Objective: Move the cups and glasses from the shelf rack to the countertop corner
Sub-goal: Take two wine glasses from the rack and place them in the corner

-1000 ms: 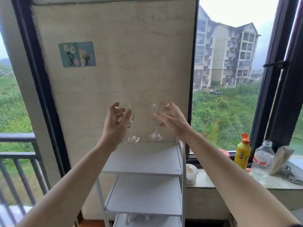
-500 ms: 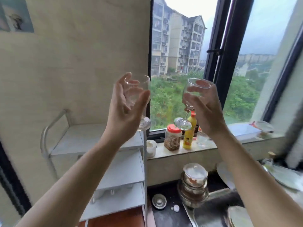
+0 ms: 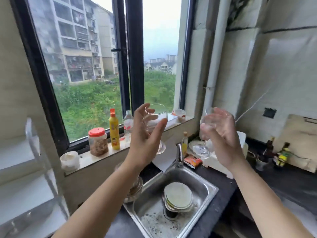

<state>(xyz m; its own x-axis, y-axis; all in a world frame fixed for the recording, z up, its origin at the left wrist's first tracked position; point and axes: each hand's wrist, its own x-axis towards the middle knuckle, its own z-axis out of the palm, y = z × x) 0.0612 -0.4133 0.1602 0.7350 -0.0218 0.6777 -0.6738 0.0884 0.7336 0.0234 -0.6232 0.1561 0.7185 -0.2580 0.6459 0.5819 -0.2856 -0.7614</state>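
My left hand [image 3: 145,140] grips the bowl of a clear stemmed wine glass [image 3: 157,112], held upright in the air above the sink's back edge. My right hand [image 3: 221,134] holds a second clear wine glass [image 3: 205,148] by its bowl; its round foot shows below my fingers, over the cluttered back of the counter. The white shelf rack [image 3: 36,152] is at the far left, blurred, and its visible shelves look bare. The dark countertop [image 3: 291,182] runs to the right toward the corner.
A steel sink [image 3: 207,189] with stacked plates [image 3: 179,196] and a tap [image 3: 179,154] lies below my hands. On the windowsill stand a red-lidded jar [image 3: 97,141], a yellow bottle [image 3: 114,129] and a white cup [image 3: 69,159]. Dark bottles [image 3: 283,154] and a board lean at the right wall.
My view has swung right, from the shelf rack to the sink and counter. Both hands carried the two glasses off the rack's top shelf and rightward over the sink.
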